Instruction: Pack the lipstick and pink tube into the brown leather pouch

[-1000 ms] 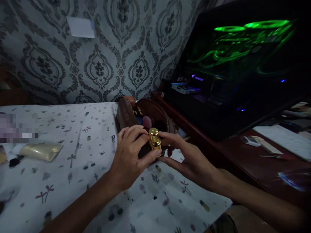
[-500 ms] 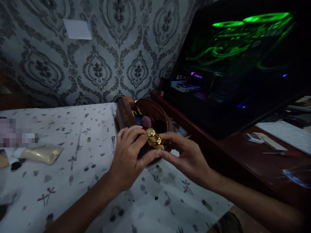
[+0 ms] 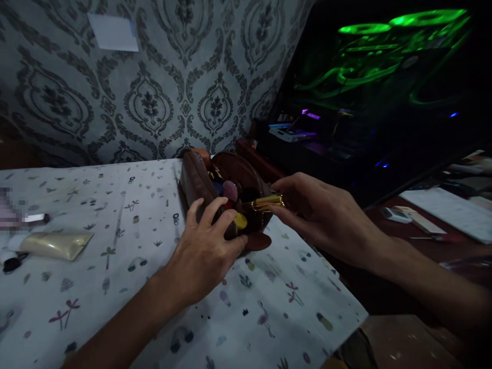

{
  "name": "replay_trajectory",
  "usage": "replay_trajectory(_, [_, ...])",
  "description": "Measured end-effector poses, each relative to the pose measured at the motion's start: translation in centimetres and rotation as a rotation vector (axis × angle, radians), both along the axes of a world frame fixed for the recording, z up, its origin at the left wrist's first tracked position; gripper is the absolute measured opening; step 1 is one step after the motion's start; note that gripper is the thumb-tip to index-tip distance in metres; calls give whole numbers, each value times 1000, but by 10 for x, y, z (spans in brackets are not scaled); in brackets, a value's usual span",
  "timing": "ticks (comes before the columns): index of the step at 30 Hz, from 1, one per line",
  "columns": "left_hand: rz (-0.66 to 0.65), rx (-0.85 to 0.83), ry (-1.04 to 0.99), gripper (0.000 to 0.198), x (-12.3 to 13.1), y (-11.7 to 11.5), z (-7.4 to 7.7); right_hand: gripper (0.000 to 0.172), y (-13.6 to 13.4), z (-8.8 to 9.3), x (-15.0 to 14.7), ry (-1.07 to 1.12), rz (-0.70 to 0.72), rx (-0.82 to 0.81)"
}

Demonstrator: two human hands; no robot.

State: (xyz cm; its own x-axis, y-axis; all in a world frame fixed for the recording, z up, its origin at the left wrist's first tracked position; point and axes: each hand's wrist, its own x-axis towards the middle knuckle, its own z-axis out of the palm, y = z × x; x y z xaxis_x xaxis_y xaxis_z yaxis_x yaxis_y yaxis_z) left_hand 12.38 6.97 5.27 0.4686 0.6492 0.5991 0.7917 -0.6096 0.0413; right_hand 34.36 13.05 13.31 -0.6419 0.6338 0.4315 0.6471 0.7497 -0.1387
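A brown zippered pouch (image 3: 196, 177) sits unzipped on the cloth, with small items inside it, among them a pink round piece (image 3: 230, 190) and a yellow round piece (image 3: 240, 221). My left hand (image 3: 209, 251) grips the pouch's near rim, its fingers bent over the edge and the thumb by the zipper. Between the thumb and fingers of my right hand (image 3: 307, 205) is a shiny gold tube (image 3: 269, 203), lying nearly level over the right side of the pouch's opening. Its left end points into the pouch.
A printed white cloth (image 3: 146, 302) covers the table. At the left lie a gold squeeze tube (image 3: 57, 245) and a small black item (image 3: 13, 262). A dark computer case (image 3: 346, 154) with green lights stands on the red-brown desk (image 3: 415, 251) at the right, near a white keyboard (image 3: 449, 212).
The gold tube has left my left hand's fingers and tipped from upright to nearly level in my right hand, which moved right and up. My left hand has taken the pouch's rim.
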Motion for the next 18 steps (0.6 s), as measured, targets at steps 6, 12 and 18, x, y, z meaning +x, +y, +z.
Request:
replay_trajectory(6, [-4,9,13,22,0,0,-1,11,7,8,-9,-285,36,68])
replay_trajectory(12, [3,-1,13,20,-1,-1,-1,15,9,4,-24,-499,14,188])
replay_trajectory(18, [-11,-15,6,22,-1,0,-2,14,17,-7,-31,-662,-6,133])
